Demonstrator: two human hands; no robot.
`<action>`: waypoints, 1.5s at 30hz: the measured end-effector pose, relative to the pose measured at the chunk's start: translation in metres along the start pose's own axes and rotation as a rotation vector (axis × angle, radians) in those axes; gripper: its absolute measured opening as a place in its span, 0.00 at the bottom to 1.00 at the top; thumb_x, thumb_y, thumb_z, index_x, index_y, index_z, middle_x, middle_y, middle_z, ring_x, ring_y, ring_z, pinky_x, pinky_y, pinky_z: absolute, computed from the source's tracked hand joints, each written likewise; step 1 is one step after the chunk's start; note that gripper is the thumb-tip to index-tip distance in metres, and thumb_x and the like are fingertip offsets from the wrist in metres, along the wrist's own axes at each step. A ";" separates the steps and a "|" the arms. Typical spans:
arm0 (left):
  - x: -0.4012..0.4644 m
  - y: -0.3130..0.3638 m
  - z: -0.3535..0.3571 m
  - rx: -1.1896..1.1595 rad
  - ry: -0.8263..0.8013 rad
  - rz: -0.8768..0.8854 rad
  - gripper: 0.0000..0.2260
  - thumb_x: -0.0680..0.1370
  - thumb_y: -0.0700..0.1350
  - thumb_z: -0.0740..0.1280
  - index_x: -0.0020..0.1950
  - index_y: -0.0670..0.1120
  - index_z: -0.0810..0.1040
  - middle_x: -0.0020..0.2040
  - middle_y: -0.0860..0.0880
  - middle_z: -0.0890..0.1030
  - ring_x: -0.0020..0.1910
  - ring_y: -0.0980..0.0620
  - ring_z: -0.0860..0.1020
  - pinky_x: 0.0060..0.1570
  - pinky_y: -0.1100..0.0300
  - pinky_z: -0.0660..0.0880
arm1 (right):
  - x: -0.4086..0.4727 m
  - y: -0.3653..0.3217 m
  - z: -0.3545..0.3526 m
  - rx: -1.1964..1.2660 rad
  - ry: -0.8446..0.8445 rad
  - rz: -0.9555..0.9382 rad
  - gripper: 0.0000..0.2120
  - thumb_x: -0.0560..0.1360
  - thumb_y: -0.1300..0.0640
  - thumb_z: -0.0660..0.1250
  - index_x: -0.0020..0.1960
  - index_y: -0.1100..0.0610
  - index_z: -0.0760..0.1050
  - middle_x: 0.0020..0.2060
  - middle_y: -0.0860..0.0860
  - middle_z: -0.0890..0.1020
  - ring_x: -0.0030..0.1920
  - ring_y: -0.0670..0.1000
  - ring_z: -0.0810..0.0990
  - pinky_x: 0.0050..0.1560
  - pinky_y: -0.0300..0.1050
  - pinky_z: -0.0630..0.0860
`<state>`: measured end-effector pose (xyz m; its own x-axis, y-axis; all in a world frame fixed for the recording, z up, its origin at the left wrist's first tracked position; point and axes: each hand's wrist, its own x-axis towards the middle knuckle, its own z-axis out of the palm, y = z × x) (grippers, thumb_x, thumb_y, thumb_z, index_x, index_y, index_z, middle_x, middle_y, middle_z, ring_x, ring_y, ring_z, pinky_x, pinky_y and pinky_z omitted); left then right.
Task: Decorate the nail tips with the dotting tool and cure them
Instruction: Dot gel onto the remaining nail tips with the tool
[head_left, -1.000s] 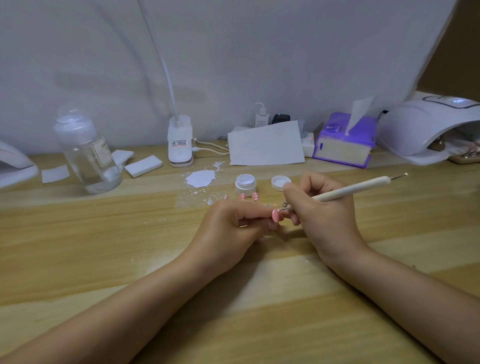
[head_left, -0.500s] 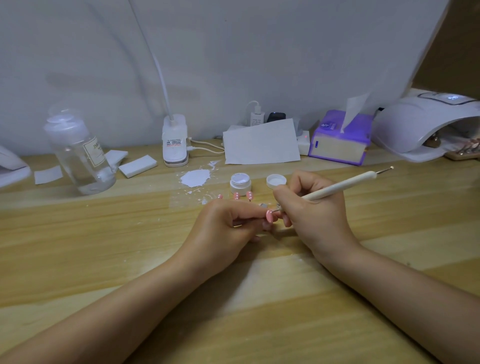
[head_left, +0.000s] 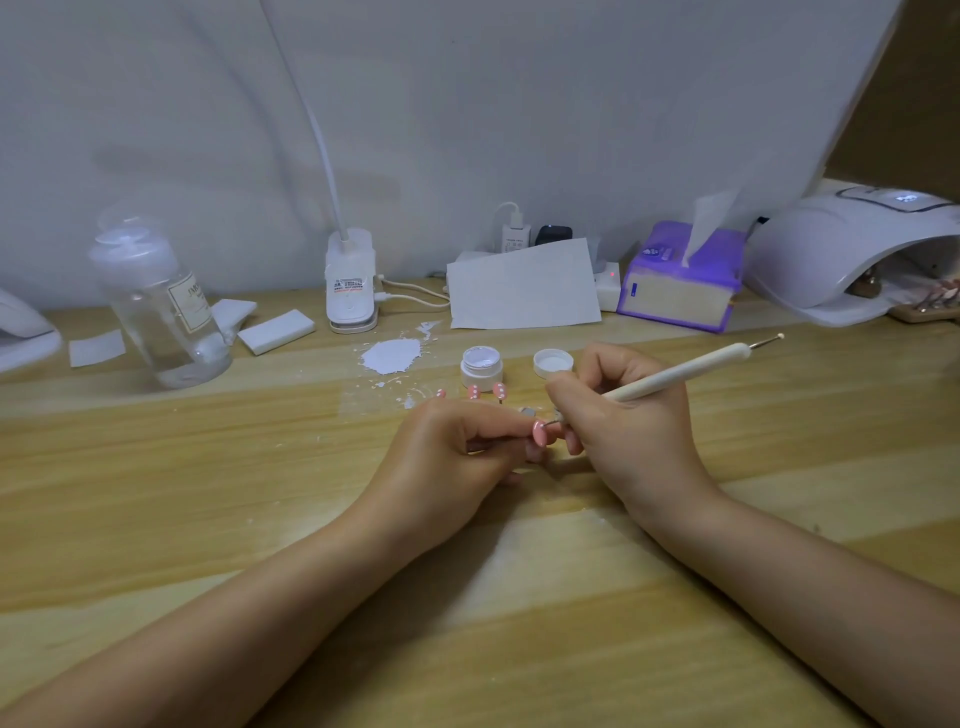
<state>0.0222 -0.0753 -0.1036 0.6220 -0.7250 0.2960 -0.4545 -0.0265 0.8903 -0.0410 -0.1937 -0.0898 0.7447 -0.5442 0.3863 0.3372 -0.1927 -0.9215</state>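
Fingers (head_left: 498, 434) hide the stick under the pink nail tip (head_left: 538, 431).

The counter (head_left: 208, 519) is pale wood-grain board with a smooth, faintly sheened face. The dotting tool (head_left: 675, 374) has a matt cream shaft ending in a thin metal tip. Just behind the hands, the small jar (head_left: 481, 370) and its lid (head_left: 553, 362) look like smooth white plastic. Far left of the jar stands a clear, glossy plastic bottle (head_left: 166, 322); behind the jar leans a matt paper sheet (head_left: 524, 286). The curing lamp (head_left: 841, 249), far right of the jar, is glossy white plastic.
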 end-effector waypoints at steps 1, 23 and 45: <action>0.000 0.000 0.000 0.001 0.002 -0.003 0.07 0.73 0.35 0.68 0.43 0.45 0.84 0.37 0.55 0.84 0.38 0.64 0.78 0.36 0.70 0.75 | 0.000 -0.001 0.000 0.008 -0.007 0.004 0.17 0.69 0.73 0.62 0.27 0.61 0.61 0.19 0.53 0.62 0.16 0.40 0.69 0.20 0.31 0.65; 0.000 0.000 0.000 0.026 -0.005 0.007 0.07 0.73 0.37 0.68 0.42 0.46 0.84 0.37 0.56 0.83 0.37 0.67 0.76 0.36 0.70 0.75 | 0.002 0.005 -0.001 -0.046 0.023 -0.010 0.19 0.67 0.70 0.64 0.25 0.58 0.59 0.19 0.50 0.63 0.19 0.43 0.65 0.21 0.32 0.64; 0.000 -0.001 0.001 0.025 -0.001 0.010 0.06 0.73 0.36 0.68 0.45 0.43 0.84 0.37 0.55 0.83 0.37 0.68 0.76 0.36 0.71 0.75 | 0.002 0.004 -0.001 -0.012 -0.001 0.003 0.19 0.68 0.72 0.63 0.25 0.58 0.59 0.18 0.49 0.63 0.16 0.41 0.68 0.20 0.31 0.64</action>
<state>0.0219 -0.0755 -0.1045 0.6170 -0.7256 0.3045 -0.4764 -0.0364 0.8785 -0.0387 -0.1964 -0.0925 0.7463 -0.5437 0.3839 0.3285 -0.2007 -0.9229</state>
